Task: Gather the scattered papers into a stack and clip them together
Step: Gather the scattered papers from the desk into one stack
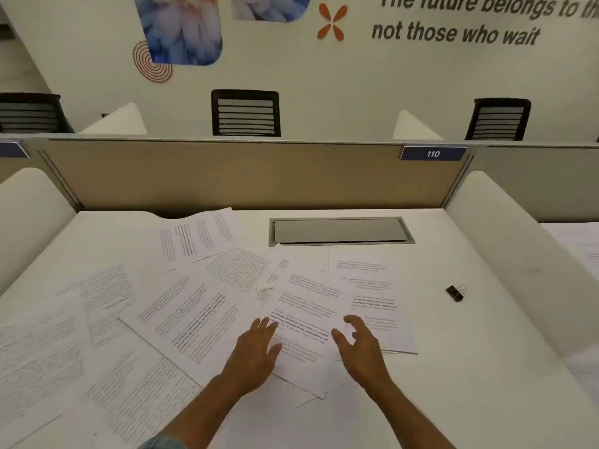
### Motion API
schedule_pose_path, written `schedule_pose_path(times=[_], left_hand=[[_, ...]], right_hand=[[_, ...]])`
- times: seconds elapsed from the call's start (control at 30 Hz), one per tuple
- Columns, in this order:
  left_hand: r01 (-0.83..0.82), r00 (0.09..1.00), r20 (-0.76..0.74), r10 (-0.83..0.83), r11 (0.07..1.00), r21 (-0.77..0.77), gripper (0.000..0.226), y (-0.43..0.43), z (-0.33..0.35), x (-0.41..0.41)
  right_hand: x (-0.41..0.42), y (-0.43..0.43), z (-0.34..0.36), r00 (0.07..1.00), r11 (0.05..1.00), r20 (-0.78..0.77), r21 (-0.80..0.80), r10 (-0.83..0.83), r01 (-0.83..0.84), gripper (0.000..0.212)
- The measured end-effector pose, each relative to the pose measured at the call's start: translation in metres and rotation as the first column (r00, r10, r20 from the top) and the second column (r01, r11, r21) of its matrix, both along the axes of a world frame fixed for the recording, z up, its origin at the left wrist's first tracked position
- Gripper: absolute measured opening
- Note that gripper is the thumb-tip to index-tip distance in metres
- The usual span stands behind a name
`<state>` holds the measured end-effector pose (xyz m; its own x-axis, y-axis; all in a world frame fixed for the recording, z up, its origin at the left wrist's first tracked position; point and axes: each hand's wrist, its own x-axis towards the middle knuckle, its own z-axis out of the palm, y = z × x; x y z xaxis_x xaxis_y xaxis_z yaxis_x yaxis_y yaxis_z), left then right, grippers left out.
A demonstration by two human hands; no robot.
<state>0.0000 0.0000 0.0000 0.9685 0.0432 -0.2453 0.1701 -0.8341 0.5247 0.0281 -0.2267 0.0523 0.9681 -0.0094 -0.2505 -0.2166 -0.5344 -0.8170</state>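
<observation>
Person's left hand (256, 348) lies flat, fingers straight, palm down on overlapping papers (304, 306), gripping nothing. The right hand (359, 345) is loose, fingers slightly bent, holding nothing, over the same sheets. More sheets fan out left of and beyond the left hand across the white bench (453, 384). A black binder clip (455, 293) lies well right of the right hand, clear of all paper.

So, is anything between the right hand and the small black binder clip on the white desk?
Nothing visible. The right hand is over the printed white paper sheets; the small black binder clip lies alone on the white desk to their right, only paper and bare desktop between.
</observation>
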Motion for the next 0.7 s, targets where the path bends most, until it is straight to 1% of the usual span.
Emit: schedule_pose_path(times=[0.07,0.1,0.2,0.37,0.47,0.57,0.7], left_hand=[[0.015,0.999,-0.036,-0.016,1.0,-0.024,0.06,-0.003,-0.005,0.007],[0.016,0.998,-0.054,-0.017,1.0,-0.012,0.059,-0.005,-0.009,0.01],[0.008,0.993,-0.118,-0.008,1.0,0.005,0.058,-0.013,-0.014,0.016],[-0.028,0.993,-0.116,0.032,0.999,0.032,0.057,-0.017,-0.02,0.019],[-0.038,0.992,-0.115,0.043,0.998,0.042,0.057,-0.02,-0.02,0.019],[-0.039,0.992,-0.119,0.045,0.998,0.057,0.058,-0.021,-0.019,0.019],[-0.036,0.991,-0.126,0.044,0.997,0.066,0.058,-0.018,-0.021,0.019]], right_hand=[[0.008,0.002,-0.006,0.991,0.994,-0.122,0.085,-0.063,0.073,0.044],[0.012,0.002,-0.008,0.98,0.985,-0.18,0.126,-0.09,0.114,0.043],[0.026,0.001,-0.015,0.929,0.953,-0.326,0.18,-0.178,0.245,0.044],[0.041,0.004,-0.031,0.841,0.856,-0.461,0.274,-0.283,0.439,0.051],[0.047,0.01,-0.037,0.79,0.8,-0.551,0.328,-0.27,0.503,0.051],[0.051,0.012,-0.047,0.772,0.782,-0.576,0.337,-0.269,0.524,0.046],[0.052,0.007,-0.047,0.793,0.797,-0.552,0.343,-0.257,0.497,0.028]])
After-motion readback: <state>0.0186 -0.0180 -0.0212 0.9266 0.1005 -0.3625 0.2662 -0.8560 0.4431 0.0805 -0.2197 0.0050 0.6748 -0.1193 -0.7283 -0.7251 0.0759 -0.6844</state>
